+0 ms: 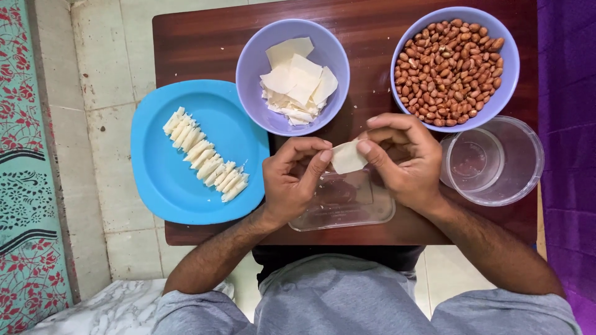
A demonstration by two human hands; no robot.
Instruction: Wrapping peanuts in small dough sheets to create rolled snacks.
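A small pale dough wrapper (346, 157) is pinched between both hands above a clear rectangular lid (343, 203). My left hand (292, 180) grips its left edge and my right hand (403, 158) its right edge. A lilac bowl (256, 68) behind my hands holds a stack of flat wrappers (299, 80). Another lilac bowl (509, 74) at the right is full of brown peanuts (448, 62). On the blue plate (167, 180) at the left lies a row of rolled pale pieces (205, 156).
Everything rests on a small dark wooden table (198, 37). A clear round container (493, 161) stands at the right, under the peanut bowl. Pale floor tiles and a patterned red-and-teal mat (18, 155) lie to the left. A purple cloth (568, 124) hangs at the right.
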